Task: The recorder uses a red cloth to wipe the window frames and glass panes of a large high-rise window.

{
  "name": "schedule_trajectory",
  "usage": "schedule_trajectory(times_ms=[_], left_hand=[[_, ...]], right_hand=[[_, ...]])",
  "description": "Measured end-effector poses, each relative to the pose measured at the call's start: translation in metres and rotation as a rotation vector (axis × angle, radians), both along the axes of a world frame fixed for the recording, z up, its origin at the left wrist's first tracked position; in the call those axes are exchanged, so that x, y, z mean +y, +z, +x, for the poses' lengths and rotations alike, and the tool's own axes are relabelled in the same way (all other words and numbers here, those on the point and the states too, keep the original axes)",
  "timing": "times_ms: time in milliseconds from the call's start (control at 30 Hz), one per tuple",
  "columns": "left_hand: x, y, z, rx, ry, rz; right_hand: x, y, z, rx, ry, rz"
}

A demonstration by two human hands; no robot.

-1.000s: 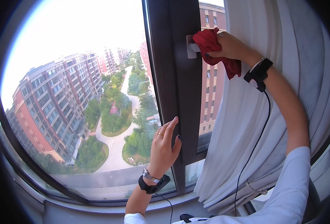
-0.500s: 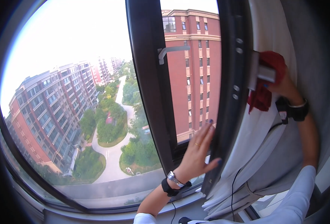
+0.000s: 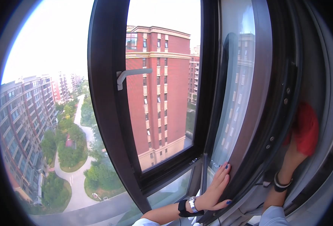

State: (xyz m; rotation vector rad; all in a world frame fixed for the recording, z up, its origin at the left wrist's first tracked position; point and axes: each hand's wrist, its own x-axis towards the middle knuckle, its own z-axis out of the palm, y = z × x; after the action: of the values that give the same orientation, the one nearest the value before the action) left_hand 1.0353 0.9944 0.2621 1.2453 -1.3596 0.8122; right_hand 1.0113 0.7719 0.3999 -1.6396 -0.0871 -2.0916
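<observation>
My left hand (image 3: 214, 187) lies with its fingers stretched out against the lower part of the open, dark-framed window sash (image 3: 260, 86). A silver watch (image 3: 192, 203) and a black band are on that wrist. On the other side of the sash, my right hand (image 3: 294, 157) has hold of a red cloth (image 3: 306, 128), blurred by motion. Its fingers are mostly hidden by the cloth. The right wrist carries a dark band (image 3: 281, 182). Pane and cloth do not visibly touch; I cannot tell what the cloth rests on.
A grey window handle (image 3: 134, 73) sticks out from the dark upright frame (image 3: 107, 86) on the left. Pale curtain fabric (image 3: 245, 215) hangs low beside the sash. Outside are a red-brick building (image 3: 166, 94), trees and a winding path far below.
The view has turned to the right. The sash's glass side now shows. My right hand and the red cloth have moved lower; my left hand stays against the sash.
</observation>
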Motion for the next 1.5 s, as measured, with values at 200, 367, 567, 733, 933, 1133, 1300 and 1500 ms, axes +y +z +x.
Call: schedule_trajectory(times_ms=[200,367,567,733,933,1133,1300,1500], left_hand=[[-0.012,-0.013,-0.01,-0.032,-0.094,-0.032],[-0.002,-0.051,-0.002,-0.089,-0.174,0.068],[-0.012,-0.076,-0.005,-0.063,-0.165,0.159],[-0.022,-0.067,-0.018,-0.007,-0.057,0.074],[-0.045,-0.084,-0.015,0.066,0.013,0.043],[-0.09,-0.08,-0.022,-0.015,0.049,0.029],[-0.112,-0.069,-0.033,-0.046,0.031,-0.022],[-0.11,-0.068,-0.027,-0.044,-0.031,0.034]], right_hand=[[0.035,-0.048,-0.047,-0.215,-0.644,0.028],[0.048,-0.174,-0.146,0.0,-0.082,0.406],[0.096,-0.226,-0.228,0.16,0.687,0.81],[0.083,-0.294,-0.304,0.035,1.084,1.026],[0.094,-0.306,-0.319,0.533,-0.084,0.841],[0.119,-0.258,-0.308,0.632,-0.109,0.862],[0.142,-0.247,-0.283,0.86,-0.386,0.535],[0.182,-0.177,-0.235,0.949,-0.504,0.209]])
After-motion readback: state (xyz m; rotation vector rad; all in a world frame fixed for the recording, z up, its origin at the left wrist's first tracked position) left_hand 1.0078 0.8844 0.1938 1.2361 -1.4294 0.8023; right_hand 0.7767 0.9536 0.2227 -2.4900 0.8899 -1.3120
